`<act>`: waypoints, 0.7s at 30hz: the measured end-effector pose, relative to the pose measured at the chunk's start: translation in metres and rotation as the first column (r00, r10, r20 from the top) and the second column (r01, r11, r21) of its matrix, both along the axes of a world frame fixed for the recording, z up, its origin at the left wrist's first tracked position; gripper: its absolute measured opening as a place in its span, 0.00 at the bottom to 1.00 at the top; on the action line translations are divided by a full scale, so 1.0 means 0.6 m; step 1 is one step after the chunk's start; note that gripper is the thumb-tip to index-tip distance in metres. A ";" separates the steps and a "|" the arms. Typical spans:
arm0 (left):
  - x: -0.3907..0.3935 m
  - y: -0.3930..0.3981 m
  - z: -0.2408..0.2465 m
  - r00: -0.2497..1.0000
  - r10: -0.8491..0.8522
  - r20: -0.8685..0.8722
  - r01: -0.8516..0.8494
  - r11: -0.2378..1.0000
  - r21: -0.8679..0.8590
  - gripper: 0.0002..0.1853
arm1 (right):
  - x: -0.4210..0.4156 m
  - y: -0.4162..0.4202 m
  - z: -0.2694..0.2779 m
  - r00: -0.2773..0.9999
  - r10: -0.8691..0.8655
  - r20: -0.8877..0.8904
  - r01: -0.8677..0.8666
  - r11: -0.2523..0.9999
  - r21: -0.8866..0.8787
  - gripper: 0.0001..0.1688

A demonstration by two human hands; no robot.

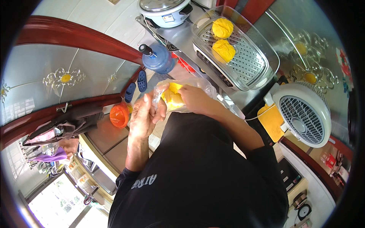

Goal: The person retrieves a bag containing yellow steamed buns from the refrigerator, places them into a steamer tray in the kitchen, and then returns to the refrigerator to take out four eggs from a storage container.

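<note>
My left hand (146,111) grips the rim of a clear plastic bag (157,98), its thumb and fingers pinching the film. Inside the bag lies a yellow dough-like mass (173,97). My right hand (196,98) reaches in at the bag's opening, its fingers curled against the yellow mass; the fingertips are partly hidden. Ahead to the right, two rough yellow lumps (222,28) of similar look sit on the perforated metal plate (248,61) of an electric steamer, inside its clear plastic wall (272,54).
A white fan (302,114) stands at the right beside a yellow board (271,122). A pale blue electric cooker (168,15) is at the counter's far end. On the floor are a blue water bottle (158,58), blue slippers (141,81) and an orange-lined bin (119,115).
</note>
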State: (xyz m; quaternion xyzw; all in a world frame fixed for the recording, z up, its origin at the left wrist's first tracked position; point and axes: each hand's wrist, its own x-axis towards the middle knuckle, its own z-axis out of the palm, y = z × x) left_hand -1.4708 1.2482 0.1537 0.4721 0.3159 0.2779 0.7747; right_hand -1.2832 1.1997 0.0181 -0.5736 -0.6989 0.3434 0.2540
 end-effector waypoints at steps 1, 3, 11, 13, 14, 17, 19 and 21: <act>-0.001 0.000 0.003 1.000 0.011 0.011 -0.011 1.000 -0.005 0.37 | -0.013 0.011 -0.016 0.999 0.013 0.031 -0.015 0.997 0.080 0.12; -0.008 0.001 0.008 0.998 0.044 0.033 -0.043 0.999 -0.016 0.37 | -0.037 0.027 -0.021 0.997 0.026 0.076 -0.032 0.996 0.089 0.14; 0.009 -0.031 0.007 0.990 0.093 0.105 -0.084 0.993 -0.085 0.41 | -0.129 0.088 -0.064 0.968 -0.070 -0.241 0.011 0.972 -0.236 0.30; 0.010 -0.032 0.007 0.996 0.068 0.066 -0.063 0.996 -0.070 0.41 | -0.148 0.095 -0.117 0.891 -0.174 -0.419 0.019 0.937 -0.348 0.30; 0.008 -0.031 0.004 0.997 0.051 0.061 -0.048 0.997 -0.056 0.41 | -0.163 0.095 -0.160 0.866 -0.184 -0.464 0.055 0.959 -0.277 0.29; -0.010 -0.024 -0.006 0.997 0.065 0.052 -0.063 0.998 -0.031 0.40 | -0.148 0.089 -0.132 0.914 -0.169 -0.369 0.085 0.969 -0.234 0.25; -0.017 -0.021 -0.012 0.995 0.080 0.053 -0.077 0.996 -0.040 0.39 | -0.134 0.077 -0.114 0.949 -0.174 -0.264 0.122 0.972 -0.200 0.23; -0.017 -0.019 -0.011 0.994 0.091 0.067 -0.086 0.994 -0.068 0.38 | -0.127 0.062 -0.122 0.959 -0.203 -0.198 0.186 0.977 -0.104 0.21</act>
